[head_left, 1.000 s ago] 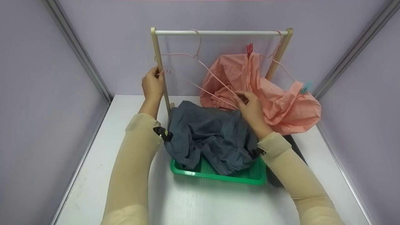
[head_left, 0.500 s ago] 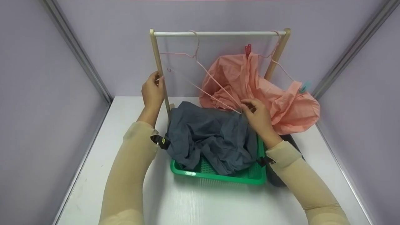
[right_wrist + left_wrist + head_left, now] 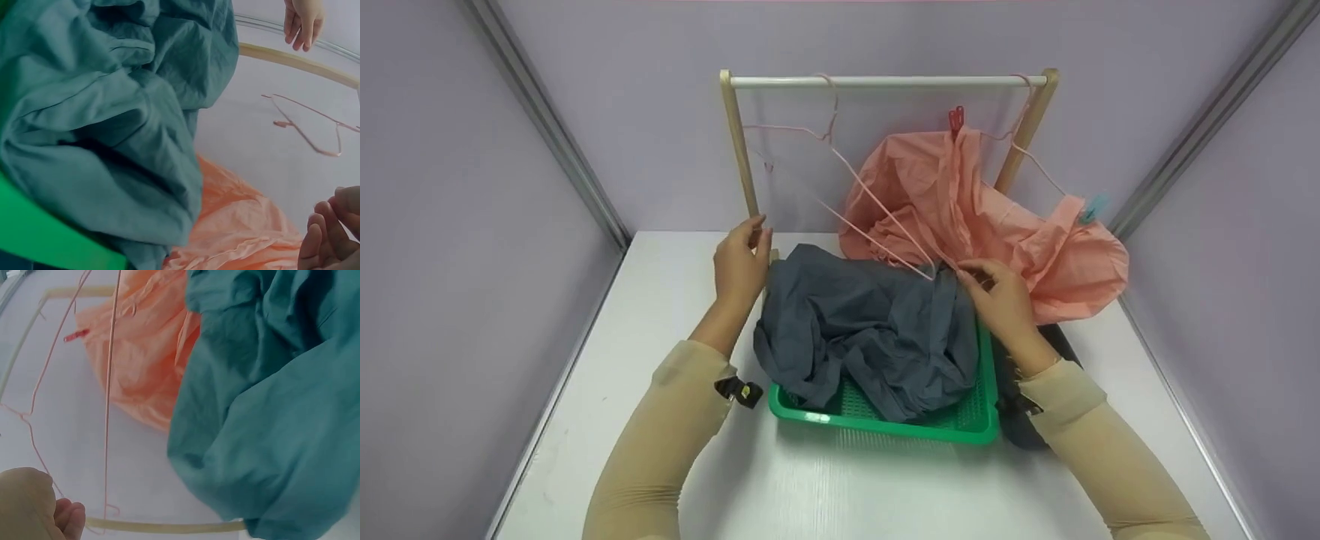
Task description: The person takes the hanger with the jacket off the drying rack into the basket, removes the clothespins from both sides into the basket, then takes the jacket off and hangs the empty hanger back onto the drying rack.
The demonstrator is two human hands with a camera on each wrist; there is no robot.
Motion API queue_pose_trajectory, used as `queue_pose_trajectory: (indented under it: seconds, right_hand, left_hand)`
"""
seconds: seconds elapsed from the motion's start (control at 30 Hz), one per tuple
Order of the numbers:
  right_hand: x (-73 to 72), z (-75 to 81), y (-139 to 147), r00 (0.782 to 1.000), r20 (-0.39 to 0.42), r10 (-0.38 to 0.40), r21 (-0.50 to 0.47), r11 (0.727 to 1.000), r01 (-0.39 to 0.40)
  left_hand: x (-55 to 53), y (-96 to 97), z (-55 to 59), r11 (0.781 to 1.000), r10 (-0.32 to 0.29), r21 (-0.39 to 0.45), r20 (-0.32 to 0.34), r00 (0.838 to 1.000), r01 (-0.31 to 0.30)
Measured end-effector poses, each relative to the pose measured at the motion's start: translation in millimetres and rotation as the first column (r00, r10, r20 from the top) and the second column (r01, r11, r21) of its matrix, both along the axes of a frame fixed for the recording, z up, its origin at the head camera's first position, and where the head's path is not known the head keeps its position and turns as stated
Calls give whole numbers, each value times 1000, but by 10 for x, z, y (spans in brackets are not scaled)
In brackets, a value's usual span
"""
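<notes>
Left hand: has been lowered along the left post of the rack; half a second earlier it was seen higher up, by the post's middle.
Right hand: has been shifted down and to the right, so its fingertips are now seen apart from the hanger's low corner, beside which they were placed before.
Left hand pose: fingers loosely bent and pointed downward in the right wrist view, with nothing seen held; a gap to the post is shown there.
Right hand pose: thumb and forefinger brought near each other, the other fingers lightly curled; nothing is seen pinched.
Pink hanger: hooked over the white rod, tilted, its right corner lowest, overlapped with the upper edge of the grey-blue garment.
Garment: heaped over the green basket, left unchanged.
Peach cloth: hung at the right, with a red peg and a light-blue peg attached.
</notes>
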State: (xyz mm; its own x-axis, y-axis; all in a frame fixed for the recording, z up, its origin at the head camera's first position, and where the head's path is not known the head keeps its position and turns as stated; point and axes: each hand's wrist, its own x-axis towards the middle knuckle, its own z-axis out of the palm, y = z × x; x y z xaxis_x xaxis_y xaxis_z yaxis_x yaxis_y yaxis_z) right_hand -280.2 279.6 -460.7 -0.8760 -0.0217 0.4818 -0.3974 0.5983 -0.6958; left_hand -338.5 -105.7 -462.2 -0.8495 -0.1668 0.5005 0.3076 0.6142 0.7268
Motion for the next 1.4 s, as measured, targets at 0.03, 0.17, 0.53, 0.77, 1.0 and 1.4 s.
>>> queue_pose_trajectory:
  seconds: [0.03,0.17,0.53,0.77,1.0,1.4]
  right_hand:
    - [8,-13,14,1000,12,-2,2,1000,2]
    - [29,-67,63,998,59,-11,14,1000,10]
    - [-24,-214,134,991,132,0,95,995,-12]
    - [-176,-343,167,973,231,19,171,983,-60]
    - [-314,-511,267,941,338,-13,282,955,-88]
    - [-481,-574,213,895,444,-42,417,894,-165]
  left_hand:
    - [38,7,-28,1000,-9,0,-1,1000,9]
    - [156,27,-147,1000,-24,1,-4,1000,24]
    - [331,84,-481,999,-33,37,94,995,29]
    - [390,130,-669,993,-42,-90,366,929,81]
    - [436,184,-866,966,-58,-195,480,875,171]
    - [424,205,-877,960,12,-255,445,895,114]
